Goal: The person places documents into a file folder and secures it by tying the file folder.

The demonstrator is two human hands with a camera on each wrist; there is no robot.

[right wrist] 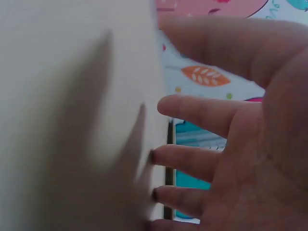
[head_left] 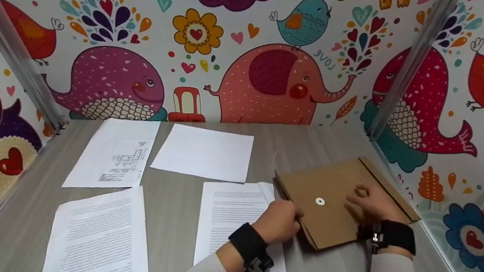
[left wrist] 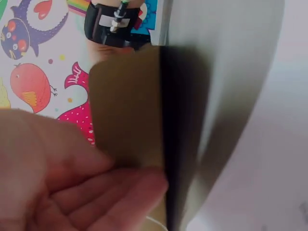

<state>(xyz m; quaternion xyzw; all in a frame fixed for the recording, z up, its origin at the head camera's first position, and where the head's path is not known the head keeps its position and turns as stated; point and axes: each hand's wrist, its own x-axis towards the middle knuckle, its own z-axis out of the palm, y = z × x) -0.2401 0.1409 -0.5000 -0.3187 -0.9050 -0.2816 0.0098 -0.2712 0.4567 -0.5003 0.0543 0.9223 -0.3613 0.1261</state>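
A brown kraft document envelope lies tilted at the right of the table, with a white round button on its face. My left hand grips its near left edge; in the left wrist view the fingers curl against the brown edge. A thin white string sticks out past the envelope's far left corner. Over the right half of the envelope is my right hand. In the right wrist view its fingers are spread, fingertips right at the cardboard, the thumb apart from them.
A printed sheet lies partly under my left forearm. Further left are another text sheet, a sheet with a drawing and a blank white sheet. Patterned panels with metal corner posts enclose the table.
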